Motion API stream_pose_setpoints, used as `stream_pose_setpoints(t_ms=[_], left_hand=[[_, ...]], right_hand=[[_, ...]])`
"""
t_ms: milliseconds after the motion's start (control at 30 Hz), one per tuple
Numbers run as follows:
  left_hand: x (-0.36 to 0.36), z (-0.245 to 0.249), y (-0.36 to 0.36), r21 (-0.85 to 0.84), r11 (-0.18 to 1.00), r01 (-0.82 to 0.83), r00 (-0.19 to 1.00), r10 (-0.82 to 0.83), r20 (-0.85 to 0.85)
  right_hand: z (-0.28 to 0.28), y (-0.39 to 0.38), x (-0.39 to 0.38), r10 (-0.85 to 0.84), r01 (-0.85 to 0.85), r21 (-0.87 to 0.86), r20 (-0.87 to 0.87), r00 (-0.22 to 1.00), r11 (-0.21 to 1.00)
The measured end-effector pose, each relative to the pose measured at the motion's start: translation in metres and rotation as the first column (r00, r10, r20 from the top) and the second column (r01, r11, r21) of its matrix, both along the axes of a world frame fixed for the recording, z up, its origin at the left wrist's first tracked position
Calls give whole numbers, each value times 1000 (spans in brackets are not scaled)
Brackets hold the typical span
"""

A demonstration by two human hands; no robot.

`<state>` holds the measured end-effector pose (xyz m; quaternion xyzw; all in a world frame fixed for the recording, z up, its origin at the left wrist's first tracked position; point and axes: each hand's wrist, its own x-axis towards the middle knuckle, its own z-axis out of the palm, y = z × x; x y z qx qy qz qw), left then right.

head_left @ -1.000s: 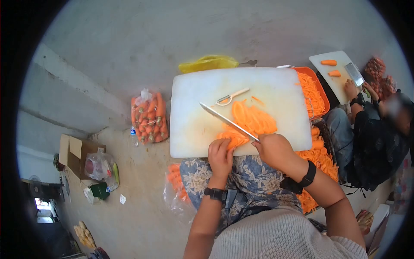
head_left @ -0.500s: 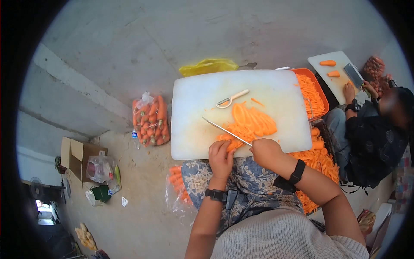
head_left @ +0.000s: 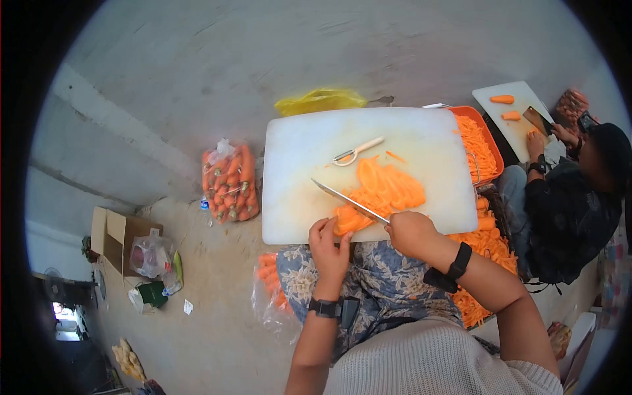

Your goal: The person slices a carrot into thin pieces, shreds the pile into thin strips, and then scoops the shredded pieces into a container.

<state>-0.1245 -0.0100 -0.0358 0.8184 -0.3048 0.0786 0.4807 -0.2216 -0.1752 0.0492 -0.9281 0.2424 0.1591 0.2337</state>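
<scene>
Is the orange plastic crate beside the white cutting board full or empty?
Full: the orange plastic crate is heaped with carrot strips to its rim.

A white cutting board (head_left: 309, 164) lies across the person's lap. The right hand (head_left: 411, 234) grips the handle of a long knife (head_left: 345, 199), whose blade slants over the near end of a heap of carrot slices (head_left: 385, 187). The left hand (head_left: 329, 247) sits at the board's near edge, fingertips on the slices just beside the blade. A peeler (head_left: 355, 150) lies farther up the board. An orange tray (head_left: 492, 141) of shredded carrot touches the board's right edge. A bag of carrots (head_left: 229, 179) stands on the floor to the left. At far right, another person works at a second board (head_left: 510, 125).
</scene>
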Motion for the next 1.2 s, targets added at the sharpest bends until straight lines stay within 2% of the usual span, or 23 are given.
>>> stream_pose_setpoints(t_ms=[33,133,167,333,567,700,767,1000,1067,1200], left_hand=[[1,0,1,-9,1000,-13,994,12,-108],[12,-11,7,30,994,104,985,-99,-141],[13,-15,8,36,995,94,986,-88,-139],[8,-4,-3,93,993,75,997,-76,9],[6,-1,-7,99,986,135,990,-139,30],[6,-4,-9,103,987,121,991,-126,39],[5,-3,-9,112,984,140,987,-148,62],[4,-8,-7,88,990,110,988,-118,94],[4,-9,-9,59,992,109,988,-115,104],[3,-10,-8,69,992,102,987,-109,121]], right_hand=[[1,0,-1,1,-1,-1,-1,1000,1000],[0,2,-2,7,-7,-2,8,1000,1000],[-1,3,-1,20,-20,-1,7,1000,1000],[-6,-1,-2,58,-58,1,18,998,998],[-9,0,-4,51,-52,14,86,995,999],[-13,0,-2,34,-34,9,39,999,999],[-23,-2,-1,-83,76,58,137,987,995],[-26,-6,1,-118,104,90,168,979,991],[-28,-9,-4,-86,73,57,296,951,996],[22,-2,-6,-61,69,-13,341,938,998]])
